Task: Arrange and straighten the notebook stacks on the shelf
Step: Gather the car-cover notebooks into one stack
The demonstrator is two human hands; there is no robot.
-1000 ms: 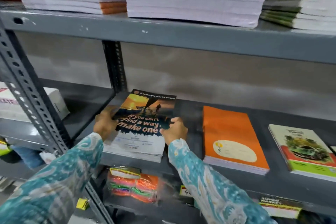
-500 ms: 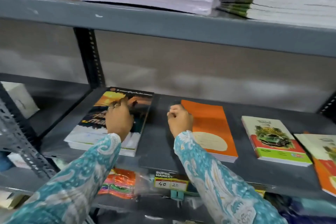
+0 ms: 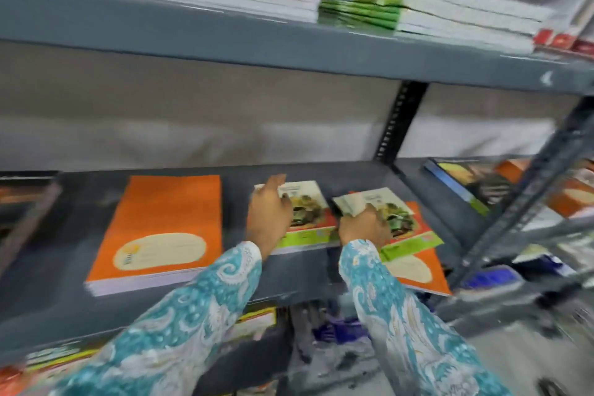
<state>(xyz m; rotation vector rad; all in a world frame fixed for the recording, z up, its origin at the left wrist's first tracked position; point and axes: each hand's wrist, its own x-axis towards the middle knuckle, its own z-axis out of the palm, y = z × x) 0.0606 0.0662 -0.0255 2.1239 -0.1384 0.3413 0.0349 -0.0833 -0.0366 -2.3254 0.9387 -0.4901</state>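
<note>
Head view: left hand (image 3: pixel 268 214) rests spread on a car-cover notebook stack (image 3: pixel 305 222); right hand (image 3: pixel 364 225) pinches the neighbouring car-cover notebook (image 3: pixel 398 219), skewed atop an orange notebook (image 3: pixel 418 270). Best squared by aligning edges with the shelf (image 3: pixel 273 280) front.

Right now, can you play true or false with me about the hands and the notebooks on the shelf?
1. The left hand rests on a car-cover notebook stack. True.
2. The big orange notebook stack sits to the right of both hands. False: it lies to their left, untouched.
3. The right hand touches a car-cover notebook lying crooked on an orange notebook. True.
4. The upper shelf holds nothing. False: notebook stacks, some with green spines, sit on it.
5. The sleeves are plain red. False: they are teal with a pale swirl pattern.
</note>
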